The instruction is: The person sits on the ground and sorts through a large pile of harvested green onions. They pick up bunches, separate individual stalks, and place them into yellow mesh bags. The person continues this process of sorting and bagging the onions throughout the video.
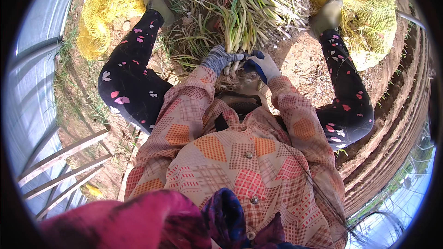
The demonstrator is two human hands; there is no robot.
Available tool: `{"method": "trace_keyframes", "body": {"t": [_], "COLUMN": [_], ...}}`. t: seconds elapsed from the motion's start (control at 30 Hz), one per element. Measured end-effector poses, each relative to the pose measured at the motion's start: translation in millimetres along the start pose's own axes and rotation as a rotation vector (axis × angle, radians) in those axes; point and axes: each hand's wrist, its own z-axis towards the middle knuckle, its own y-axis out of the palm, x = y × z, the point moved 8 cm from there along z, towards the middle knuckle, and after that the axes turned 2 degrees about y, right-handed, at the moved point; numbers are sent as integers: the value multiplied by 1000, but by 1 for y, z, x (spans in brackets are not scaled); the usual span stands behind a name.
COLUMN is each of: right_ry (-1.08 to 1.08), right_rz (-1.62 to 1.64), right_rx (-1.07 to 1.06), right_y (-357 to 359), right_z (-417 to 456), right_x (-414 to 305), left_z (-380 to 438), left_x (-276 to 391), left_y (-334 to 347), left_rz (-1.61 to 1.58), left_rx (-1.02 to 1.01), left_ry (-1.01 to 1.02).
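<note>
My left hand (221, 58), in a grey knitted glove, is closed around the lower white ends of a bunch of green onions (238, 34). Close against it on the right is my right hand (261, 64), in a white and blue glove, its fingertips meeting at the bunch's edge beside the left fingertips. Whether those fingertips pinch a stalk is too small to tell. Pale root ends stick out below the hands. Beyond them lies a large heap of green onions (277, 3) on the soil, leaves to the left and roots to the right. Red ties show among the leaves.
My booted feet flank the heap. A yellow mesh net (95, 17) lies at the far left, and a filled yellow mesh bag (367, 17) stands by my right boot. Wooden slats (65, 152) and plastic sheeting (34, 76) are at the left. Soil ridges (391, 138) curve along the right.
</note>
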Motion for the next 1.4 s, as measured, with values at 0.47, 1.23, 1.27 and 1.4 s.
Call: {"method": "trace_keyframes", "body": {"t": [0.47,1.23,1.27,1.4], "right_ry": [-123,-167,-187,-314], "right_rz": [-796,-1297,-1631,-1136], "right_rx": [-30,-212,-302,-62], "right_y": [-3,82,105,75], "right_z": [-6,17,0,13], "right_x": [-28,55,66,46], "left_z": [-44,-90,-87,-86], "left_x": [46,174,172,167], "left_y": [-19,-74,-69,-60], "left_rz": [-741,-518,-537,-610], "left_rx": [-234,119,103,83], "left_ry": [103,465,451,421]}}
